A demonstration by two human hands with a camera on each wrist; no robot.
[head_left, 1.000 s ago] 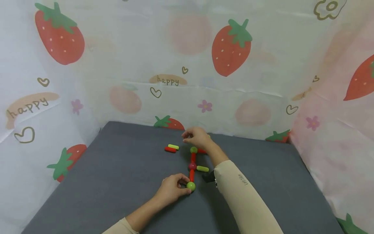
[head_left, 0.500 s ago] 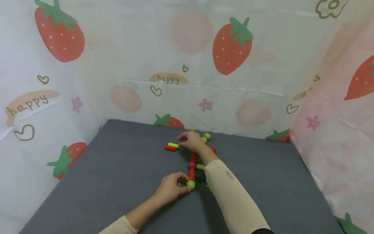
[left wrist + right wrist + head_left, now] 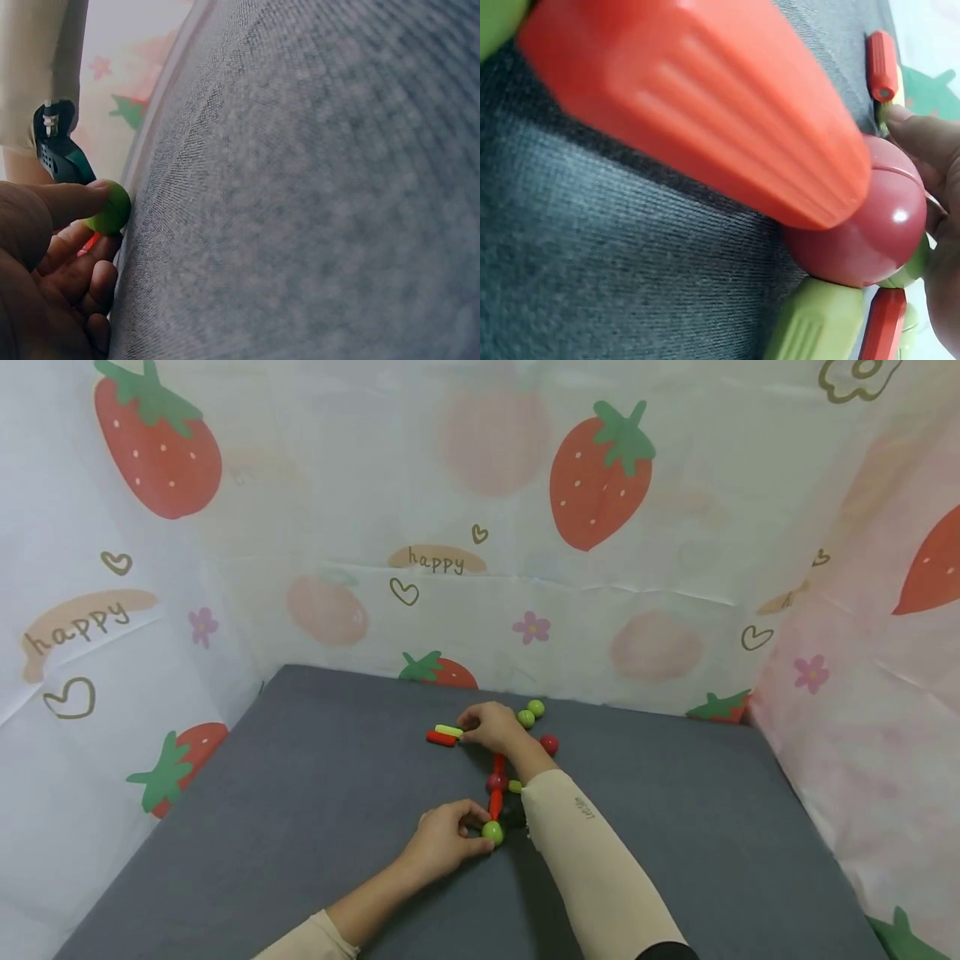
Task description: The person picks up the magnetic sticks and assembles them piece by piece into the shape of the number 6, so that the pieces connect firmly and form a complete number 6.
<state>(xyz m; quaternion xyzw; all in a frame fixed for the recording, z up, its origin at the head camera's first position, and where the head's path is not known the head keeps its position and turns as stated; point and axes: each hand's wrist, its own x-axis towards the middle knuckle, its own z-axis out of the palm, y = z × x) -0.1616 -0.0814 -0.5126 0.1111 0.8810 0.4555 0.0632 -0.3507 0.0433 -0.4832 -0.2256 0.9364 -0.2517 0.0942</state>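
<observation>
In the head view my left hand (image 3: 444, 838) pinches a green ball (image 3: 492, 833) at the near end of a chain of magnetic building pieces. Red rods (image 3: 496, 805) link it to a dark red ball (image 3: 497, 782) and run on beneath my right arm. A yellow-green rod (image 3: 817, 319) sticks out sideways from that dark red ball. My right hand (image 3: 491, 727) pinches the end of a loose yellow-green rod (image 3: 447, 730), lying beside a loose red rod (image 3: 440, 739). The right wrist view shows the thumb on that rod's end; the chain's far part is mostly hidden.
Beyond the right wrist lie two green balls (image 3: 526, 719) and a red ball (image 3: 549, 744). The grey cloth table (image 3: 345, 760) meets a strawberry-printed curtain (image 3: 345, 468) at the back and sides. My right forearm crosses above the chain.
My right hand has moved left and down from above the chain to the loose yellow-green rod, uncovering the green balls and the red ball. The left hand stays on its green ball.
</observation>
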